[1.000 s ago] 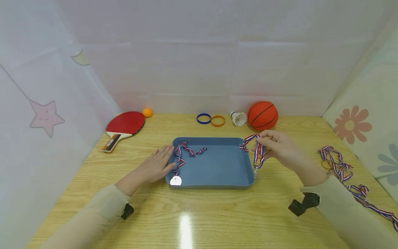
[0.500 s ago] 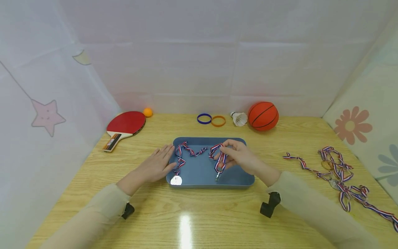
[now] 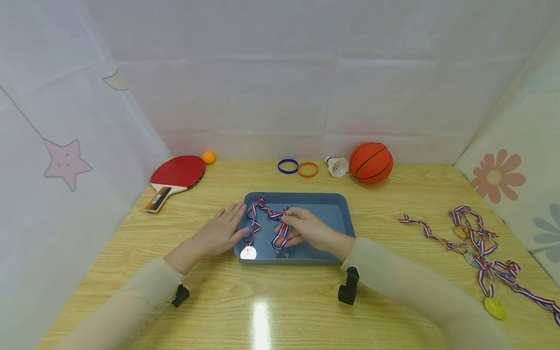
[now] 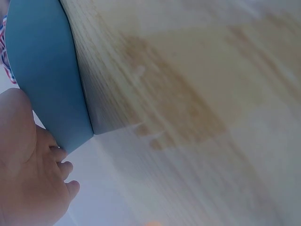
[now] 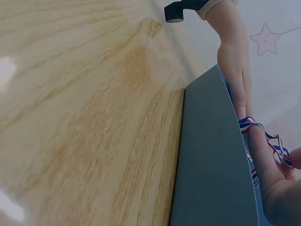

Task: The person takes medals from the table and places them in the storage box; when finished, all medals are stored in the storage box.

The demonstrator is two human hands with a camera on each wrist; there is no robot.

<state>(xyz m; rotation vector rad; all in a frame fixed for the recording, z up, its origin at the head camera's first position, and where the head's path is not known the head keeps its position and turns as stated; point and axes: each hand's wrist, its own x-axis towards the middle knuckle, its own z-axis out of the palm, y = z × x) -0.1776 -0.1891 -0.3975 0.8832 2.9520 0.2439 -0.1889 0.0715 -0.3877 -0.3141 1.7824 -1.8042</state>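
A blue-grey tray [image 3: 323,261] stands on the wooden table. My left hand [image 3: 221,230] rests with straight fingers along its left side; the left wrist view shows those fingers [image 4: 44,141] at the tray's outer wall [image 4: 51,70]. Inside the tray on the left lies a silver medal [image 3: 248,253] with a red, white and blue ribbon [image 3: 254,224]. Over the tray, my right hand [image 3: 308,228] pinches the striped ribbon [image 3: 281,238] of a second medal [image 3: 282,254], which hangs low near the tray floor. In the right wrist view, the right hand [image 5: 277,183] reaches over the tray wall.
Several tangled medals [image 3: 471,259] with ribbons lie at the right, one with a yellow disc [image 3: 495,308]. Along the back are a table tennis bat [image 3: 178,173], an orange ball [image 3: 208,157], blue [image 3: 288,166] and orange wristbands [image 3: 308,169], a shuttlecock [image 3: 337,166] and a basketball [image 3: 371,163].
My right hand has carried the ribboned medal leftward from the tray's right edge, and lower into the tray beside the first medal. The left hand has stayed at the tray's left side.
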